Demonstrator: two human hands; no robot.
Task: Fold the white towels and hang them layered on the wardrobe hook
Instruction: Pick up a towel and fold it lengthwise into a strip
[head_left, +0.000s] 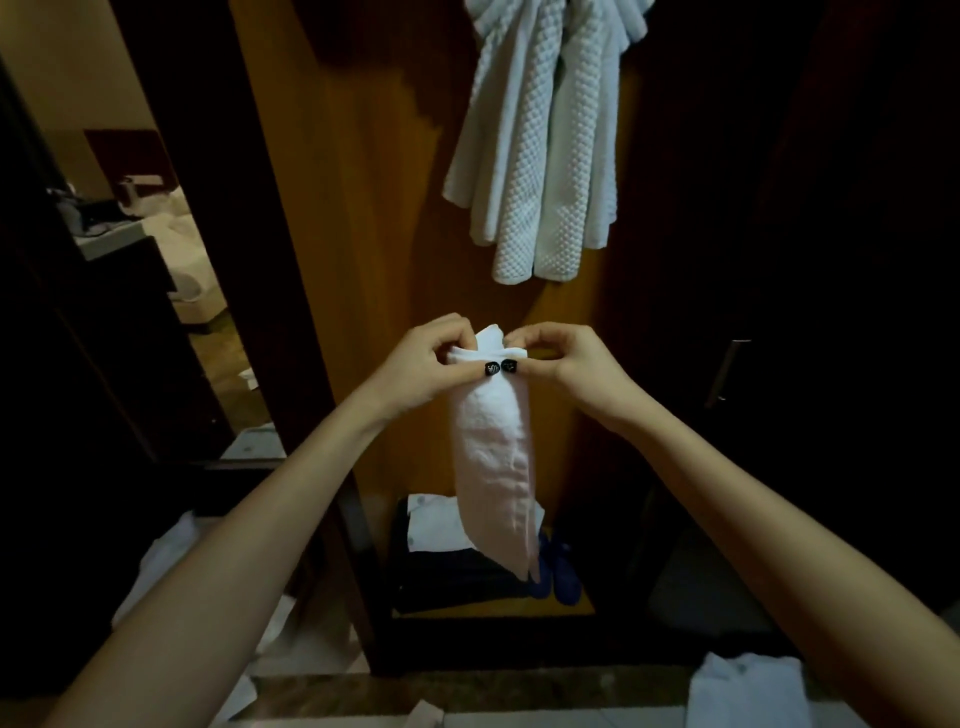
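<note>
The warm orange-brown wooden back panel (363, 208) of the open wardrobe fills the middle of the view. High on it hangs a bunch of white waffle-textured towels (540, 156), draped in overlapping layers whose top runs out of the frame, so what they hang from cannot be seen. Below them, apart from the hanging bunch, a narrow folded white terry towel (493, 457) hangs straight down in the air, held only at its upper edge. Beneath its lower end, on the wardrobe floor, lies a pile of dark folded clothing (457, 577) with a white piece on top. At the lower right of the view a white folded cloth (748, 691) rests on a pale surface. The left hand (421, 371) pinches the towel's top left corner, fingers curled behind and thumb on the near face. The right hand (576, 364) pinches the top right corner the same way, and the two dark-nailed thumbs touch tip to tip. A pair of blue slippers (563, 571) sits just beside the dark pile, and a slim metal handle (727, 371) shows on the dark door at the right.
</note>
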